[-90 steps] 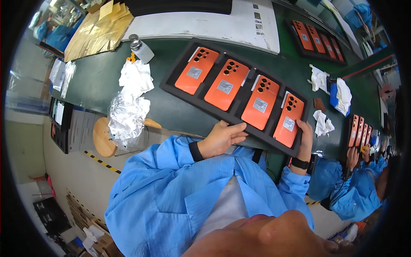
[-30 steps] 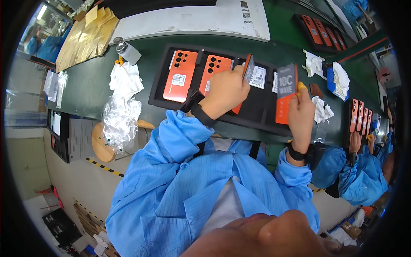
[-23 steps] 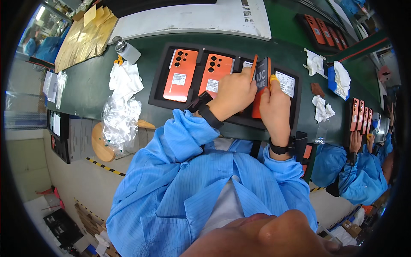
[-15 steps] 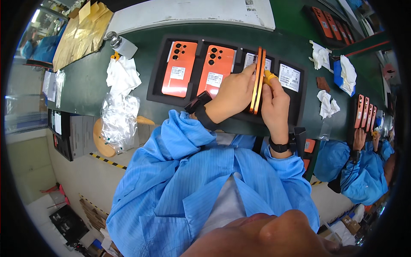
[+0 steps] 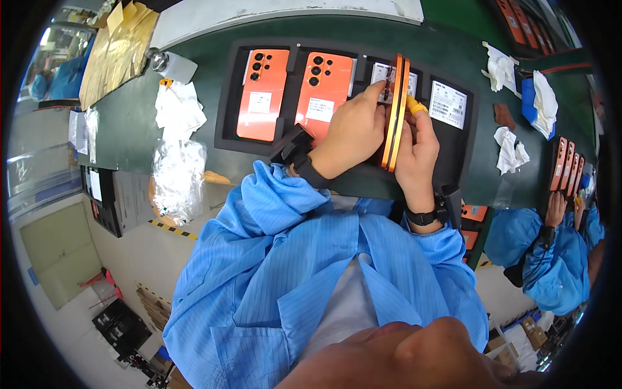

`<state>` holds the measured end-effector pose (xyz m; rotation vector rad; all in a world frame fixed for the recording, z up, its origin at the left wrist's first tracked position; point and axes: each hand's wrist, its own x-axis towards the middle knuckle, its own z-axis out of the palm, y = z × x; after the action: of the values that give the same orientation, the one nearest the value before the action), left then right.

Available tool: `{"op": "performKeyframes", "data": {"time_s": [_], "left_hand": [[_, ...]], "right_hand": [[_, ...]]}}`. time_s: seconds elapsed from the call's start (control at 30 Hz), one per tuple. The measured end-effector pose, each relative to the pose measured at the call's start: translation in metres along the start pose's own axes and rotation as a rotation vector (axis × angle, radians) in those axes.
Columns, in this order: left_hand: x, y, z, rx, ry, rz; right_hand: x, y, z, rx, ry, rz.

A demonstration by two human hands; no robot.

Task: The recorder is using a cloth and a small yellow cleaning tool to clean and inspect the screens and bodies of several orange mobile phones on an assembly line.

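Two orange-edged phones (image 5: 396,117) stand upright on edge, side by side and nearly touching, above the right half of a black foam tray (image 5: 228,120). My left hand (image 5: 350,135) is against their left side, fingers curled and the index finger reaching up along the face. From the right, my right hand (image 5: 416,152) grips them; a yellow finger cot (image 5: 416,106) covers one fingertip. Two orange phones with white labels, the outer one (image 5: 262,97) and the inner one (image 5: 324,91), lie camera side up in the left slots. Printed white labels, one a right-hand label (image 5: 448,104), show in the right slots.
Left of the tray are a white pump bottle (image 5: 176,67), crumpled white wipes (image 5: 179,113) and clear plastic bags (image 5: 178,178). Tissues (image 5: 510,150), a brown pad (image 5: 503,116) and a blue box (image 5: 539,107) are to the right. A co-worker (image 5: 554,253) handles orange phones (image 5: 567,165) at far right.
The view has shifted slightly, with the tray a little higher in the picture. Both hands keep the two phones upright, and a dark reflection now shows on the left phone's face.
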<state>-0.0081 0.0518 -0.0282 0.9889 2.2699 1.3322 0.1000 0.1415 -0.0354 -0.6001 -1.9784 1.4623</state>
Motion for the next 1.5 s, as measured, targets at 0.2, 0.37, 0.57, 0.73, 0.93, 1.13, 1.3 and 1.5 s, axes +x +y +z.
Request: {"op": "performKeyframes", "data": {"time_s": [0.2, 0.37, 0.57, 0.73, 0.93, 1.13, 1.3, 1.5], "left_hand": [[0.004, -0.003, 0.005, -0.070, 0.091, -0.002], [0.008, 0.008, 0.002, -0.084, 0.097, 0.020], [0.004, 0.038, -0.019, -0.082, 0.109, 0.119], [-0.008, 0.039, -0.021, -0.210, 0.228, 0.317], [-0.014, 0.036, -0.020, -0.279, 0.249, 0.343], [-0.011, 0.030, -0.017, -0.329, 0.213, 0.315], [-0.002, 0.034, -0.020, -0.437, 0.139, 0.284], [-0.026, 0.025, -0.006, -0.337, 0.087, 0.311]], "right_hand": [[0.002, -0.001, -0.001, -0.078, -0.015, 0.003], [0.005, 0.002, -0.002, -0.064, -0.020, -0.036], [0.016, -0.030, -0.010, -0.089, -0.012, -0.133], [0.011, -0.035, -0.006, 0.075, 0.012, -0.265], [0.005, -0.031, -0.002, 0.142, 0.010, -0.271], [0.007, -0.036, 0.000, 0.173, 0.032, -0.293], [0.018, -0.043, -0.003, 0.245, 0.072, -0.288], [-0.013, -0.013, -0.009, 0.396, 0.107, -0.153]]}}
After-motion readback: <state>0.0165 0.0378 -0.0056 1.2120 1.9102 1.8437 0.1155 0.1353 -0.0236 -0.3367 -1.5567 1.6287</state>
